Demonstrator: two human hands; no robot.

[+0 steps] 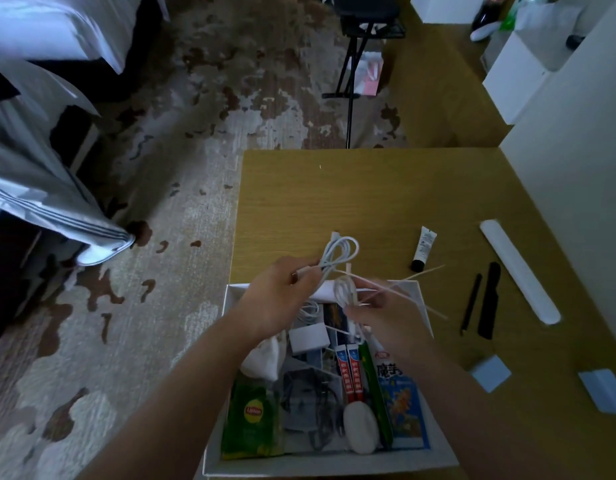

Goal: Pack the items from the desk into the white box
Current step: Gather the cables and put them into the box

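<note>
The white box sits at the desk's near left edge, filled with several items: a green Lipton pack, red tubes, a white oval object, a white adapter, dark cables. Above its far end my left hand is shut on a looped white cable. My right hand pinches the cable's coiled part together with several thin wooden sticks. Still on the desk lie a black-capped white tube, a long white case, a black pen, a black flat piece and two pale blue pads.
The wooden desk ends at a patterned rug on the left. A bed with grey covers stands far left. A black stand and white cabinets are beyond the desk; a white wall runs along the right.
</note>
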